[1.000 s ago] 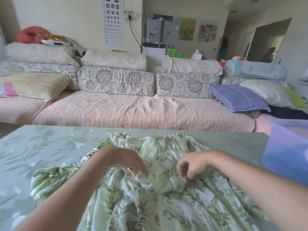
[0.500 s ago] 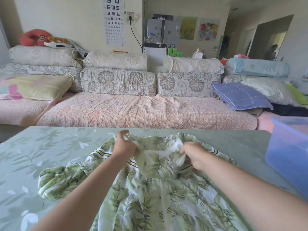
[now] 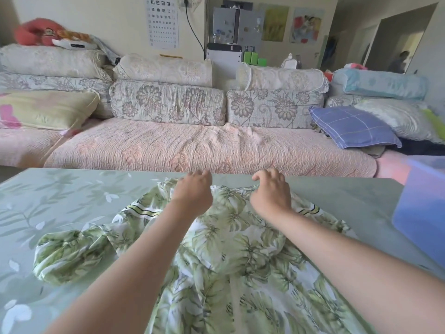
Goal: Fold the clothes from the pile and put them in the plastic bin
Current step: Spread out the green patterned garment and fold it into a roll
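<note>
A green and white leaf-print garment [image 3: 236,256] lies spread on the table, its far edge near the table's back edge and one sleeve bunched at the left [image 3: 69,254]. My left hand [image 3: 192,192] and my right hand [image 3: 272,192] rest side by side at the garment's far edge, fingers curled down over the fabric and holding it. The backs of the hands hide the fingertips. The blue translucent plastic bin [image 3: 421,213] stands at the table's right edge, apart from both hands.
The table [image 3: 60,201] has a pale green leaf-pattern cover. Behind it runs a long sofa [image 3: 192,145] with floral cushions and pillows. A person stands in a far doorway [image 3: 398,62] at the back right.
Both hands took hold of the middle of the garment, then moved away from me to its far edge, drawing the fabric out toward the back of the table.
</note>
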`<state>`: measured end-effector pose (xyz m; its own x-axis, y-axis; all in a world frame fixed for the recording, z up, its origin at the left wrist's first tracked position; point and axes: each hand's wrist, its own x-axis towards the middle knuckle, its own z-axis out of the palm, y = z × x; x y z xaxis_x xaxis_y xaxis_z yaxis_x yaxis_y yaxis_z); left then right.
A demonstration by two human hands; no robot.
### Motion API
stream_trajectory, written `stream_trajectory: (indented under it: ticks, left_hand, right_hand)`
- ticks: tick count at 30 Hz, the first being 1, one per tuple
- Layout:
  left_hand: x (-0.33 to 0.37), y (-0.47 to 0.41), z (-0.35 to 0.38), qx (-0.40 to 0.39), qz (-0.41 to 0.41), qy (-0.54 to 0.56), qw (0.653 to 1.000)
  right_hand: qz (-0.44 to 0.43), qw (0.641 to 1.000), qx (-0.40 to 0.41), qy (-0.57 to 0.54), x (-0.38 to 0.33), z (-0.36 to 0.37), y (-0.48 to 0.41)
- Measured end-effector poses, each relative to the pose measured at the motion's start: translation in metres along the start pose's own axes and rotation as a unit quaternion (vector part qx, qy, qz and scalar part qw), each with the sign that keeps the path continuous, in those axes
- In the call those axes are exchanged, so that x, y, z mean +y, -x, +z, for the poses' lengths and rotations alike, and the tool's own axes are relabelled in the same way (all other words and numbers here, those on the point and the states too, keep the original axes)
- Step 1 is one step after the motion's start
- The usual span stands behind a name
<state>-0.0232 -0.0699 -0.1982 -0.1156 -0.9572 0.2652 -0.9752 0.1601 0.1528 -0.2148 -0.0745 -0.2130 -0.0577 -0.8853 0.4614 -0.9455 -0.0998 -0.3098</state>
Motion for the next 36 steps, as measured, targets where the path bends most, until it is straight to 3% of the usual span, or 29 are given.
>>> stream_trajectory:
  ticks: [2, 5, 8, 10, 13, 15, 18, 20, 22, 25, 27, 30, 33, 34, 36]
  left_hand:
    - [0.004, -0.01, 0.019, -0.008, 0.037, -0.003, 0.999]
    - [-0.001, -0.015, 0.053, -0.101, 0.074, -0.033, 0.992]
    - [-0.021, -0.012, 0.07, -0.175, 0.053, -0.021, 0.983]
    - [-0.038, -0.013, 0.072, -0.188, -0.001, -0.05, 0.981]
    - [-0.059, -0.014, 0.067, -0.196, -0.139, -0.054, 0.969]
    - [-0.065, -0.012, 0.064, -0.213, -0.18, -0.087, 0.956]
    - [-0.054, -0.012, 0.054, -0.126, -0.122, -0.137, 0.975]
    - [-0.036, -0.009, 0.043, -0.081, -0.057, -0.067, 0.993]
    - [-0.016, 0.005, 0.033, -0.147, 0.012, -0.017, 0.989]
    - [0.006, 0.037, 0.036, -0.282, 0.05, -0.046, 0.957]
    - [0.006, 0.056, 0.044, -0.297, 0.047, -0.086, 0.95]
    - [0.001, 0.078, 0.052, -0.228, 0.029, -0.081, 0.97]
    - [-0.004, 0.094, 0.048, -0.101, 0.067, -0.075, 0.99]
    - [-0.004, 0.099, 0.044, -0.087, 0.084, -0.06, 0.991]
    - [-0.002, 0.107, 0.038, -0.15, 0.089, -0.049, 0.983]
  right_hand:
    - [-0.051, 0.997, -0.058, 0.001, -0.01, 0.012, -0.008]
    - [-0.108, 0.971, -0.211, 0.034, -0.013, 0.035, -0.018]
    - [-0.055, 0.927, -0.355, 0.109, 0.011, 0.063, -0.029]
    - [-0.01, 0.913, -0.392, 0.11, 0.029, 0.073, -0.034]
    - [0.008, 0.916, -0.378, 0.132, 0.037, 0.07, -0.032]
    - [-0.002, 0.912, -0.366, 0.184, 0.028, 0.067, -0.032]
    - [-0.027, 0.925, -0.34, 0.165, 0.0, 0.054, -0.031]
    - [-0.037, 0.941, -0.326, 0.081, -0.02, 0.042, -0.019]
    - [-0.03, 0.94, -0.339, 0.033, -0.035, 0.034, 0.007]
    - [-0.032, 0.92, -0.385, 0.067, -0.035, 0.032, 0.054]
    - [-0.057, 0.924, -0.366, 0.097, -0.026, 0.033, 0.074]
    - [-0.084, 0.942, -0.299, 0.125, -0.015, 0.028, 0.084]
    - [-0.056, 0.953, -0.248, 0.164, -0.005, 0.02, 0.088]
    - [-0.035, 0.954, -0.25, 0.163, -0.001, 0.017, 0.089]
    - [0.005, 0.946, -0.293, 0.137, 0.008, 0.012, 0.092]
